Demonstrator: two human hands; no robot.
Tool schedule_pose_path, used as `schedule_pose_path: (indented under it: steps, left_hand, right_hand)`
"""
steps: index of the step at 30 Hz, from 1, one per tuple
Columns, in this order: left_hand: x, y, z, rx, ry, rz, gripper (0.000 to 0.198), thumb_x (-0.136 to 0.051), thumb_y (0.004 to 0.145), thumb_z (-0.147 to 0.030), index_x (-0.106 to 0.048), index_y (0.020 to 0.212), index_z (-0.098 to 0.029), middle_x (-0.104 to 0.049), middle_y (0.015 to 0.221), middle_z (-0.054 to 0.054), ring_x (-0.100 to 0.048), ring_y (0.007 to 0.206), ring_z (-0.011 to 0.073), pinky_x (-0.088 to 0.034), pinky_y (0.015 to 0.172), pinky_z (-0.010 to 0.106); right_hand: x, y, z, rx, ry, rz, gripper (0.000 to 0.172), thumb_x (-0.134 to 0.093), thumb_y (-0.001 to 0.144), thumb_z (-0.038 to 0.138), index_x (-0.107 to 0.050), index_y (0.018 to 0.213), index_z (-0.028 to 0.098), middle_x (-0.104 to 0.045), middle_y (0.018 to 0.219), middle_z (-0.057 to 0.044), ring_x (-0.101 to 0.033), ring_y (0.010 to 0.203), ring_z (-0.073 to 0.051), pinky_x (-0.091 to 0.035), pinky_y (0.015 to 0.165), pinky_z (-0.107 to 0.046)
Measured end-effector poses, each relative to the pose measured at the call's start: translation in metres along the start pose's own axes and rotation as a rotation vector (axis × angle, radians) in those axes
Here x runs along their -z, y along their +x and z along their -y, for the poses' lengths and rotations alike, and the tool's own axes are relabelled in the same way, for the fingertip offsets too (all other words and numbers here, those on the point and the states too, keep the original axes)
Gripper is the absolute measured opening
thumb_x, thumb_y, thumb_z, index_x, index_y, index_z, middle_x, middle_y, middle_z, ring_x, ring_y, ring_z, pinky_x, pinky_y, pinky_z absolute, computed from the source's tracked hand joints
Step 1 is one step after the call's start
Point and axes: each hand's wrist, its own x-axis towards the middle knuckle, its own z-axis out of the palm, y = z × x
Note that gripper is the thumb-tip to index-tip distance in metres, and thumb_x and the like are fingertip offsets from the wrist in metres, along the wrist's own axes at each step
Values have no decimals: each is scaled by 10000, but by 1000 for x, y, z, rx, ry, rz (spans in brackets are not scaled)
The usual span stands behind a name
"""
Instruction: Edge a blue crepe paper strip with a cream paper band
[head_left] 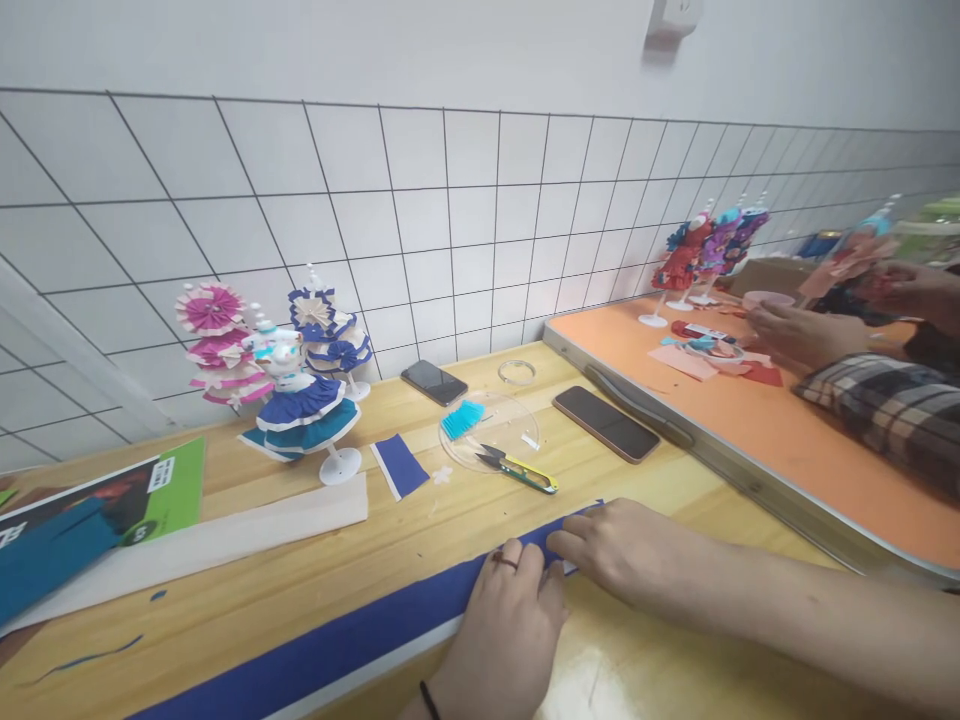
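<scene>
A long dark-blue strip (345,640) with a white edge, perhaps crepe paper, lies across the wooden table. My left hand (517,620), wearing a ring and a black wristband, has its curled fingers on the strip near its right end. Just to the right, my right hand (622,550) pinches the end of the strip, its fingers bent and close to my left hand. The fingertips are partly hidden. Beyond the hands lie yellow-handled thread snips (521,470), partly over a clear round disc (495,440) that carries a pleated turquoise piece (462,420).
Several small dress forms in paper outfits (300,400) stand by the tiled wall. Two phones (607,424) (435,382), a clear ring (517,372) and a short blue piece (401,466) lie nearby. At right, a co-worker's hands (802,330) work over an orange table (750,430).
</scene>
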Motion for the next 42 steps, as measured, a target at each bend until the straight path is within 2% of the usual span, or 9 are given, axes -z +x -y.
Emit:
schedule_pose_path:
  steps: [7, 10, 13, 17, 23, 26, 29, 33, 42]
  left_hand:
    - [0, 7, 1, -39, 8, -21, 294, -520, 814, -331, -505, 1089, -231, -503, 881, 35, -486, 856, 238, -479, 687, 387]
    - [1, 10, 1, -41, 17, -22, 303, -524, 806, -362, -512, 1079, -232, -496, 868, 37, -482, 845, 235, -475, 677, 376]
    - [1, 12, 2, -54, 18, -19, 283, -531, 801, -367, -528, 1053, -238, -492, 872, 38, -478, 847, 232, -465, 684, 368]
    - [2, 12, 1, -53, 19, -16, 290, -522, 807, -365, -533, 1071, -247, -490, 863, 38, -478, 839, 228, -452, 684, 354]
    - [2, 15, 2, -56, 37, -5, 421, -523, 801, -394, -462, 1200, -277, -496, 853, 36, -483, 818, 220, -447, 678, 345]
    - [0, 16, 2, -47, 31, -1, 457, -517, 770, -487, -487, 1181, -291, -496, 849, 36, -488, 824, 224, -448, 676, 344]
    - [-3, 18, 1, -39, 30, -4, 583, -489, 700, -613, -493, 1191, -297, -496, 842, 43, -493, 830, 236, -451, 678, 357]
    - [-4, 20, -2, -26, 51, -13, 683, -466, 664, -659, -440, 1250, -308, -503, 843, 55, -498, 828, 243, -452, 679, 360]
    - [2, 23, -4, -33, 76, 30, 713, -455, 638, -690, -435, 1251, -327, -531, 850, 73, -522, 812, 257, -458, 671, 374]
  right_hand:
    - [17, -27, -16, -246, 454, -16, 218, -489, 797, 111, -561, 975, 215, -644, 866, -36, -586, 810, -186, -416, 702, -289]
    - [13, -37, -22, -315, 594, -45, 189, -505, 823, 205, -574, 999, 220, -636, 923, -53, -579, 841, -192, -432, 725, -291]
    - [8, -42, -24, -312, 667, -75, 207, -466, 862, 264, -588, 1025, 230, -631, 906, -61, -570, 835, -195, -434, 730, -299]
    - [3, -44, -27, -315, 646, -93, 230, -393, 898, 263, -598, 995, 223, -629, 860, -68, -565, 799, -194, -430, 706, -302]
    - [-3, -50, -35, -345, 597, -122, 244, -366, 910, 283, -591, 972, 211, -637, 885, -71, -575, 807, -191, -434, 707, -299]
    - [-6, -52, -40, -354, 580, -136, 239, -382, 904, 294, -593, 971, 205, -643, 903, -74, -581, 811, -190, -437, 708, -297]
    - [-7, -52, -45, -351, 567, -150, 237, -390, 899, 286, -603, 957, 201, -650, 897, -81, -586, 809, -192, -438, 701, -295]
    - [-5, -54, -47, -329, 542, -163, 244, -377, 904, 267, -606, 936, 189, -655, 882, -87, -590, 799, -189, -438, 693, -294]
    - [0, -58, -50, -347, 491, -171, 192, -429, 876, 179, -591, 979, 178, -657, 880, -75, -586, 807, -177, -431, 708, -285]
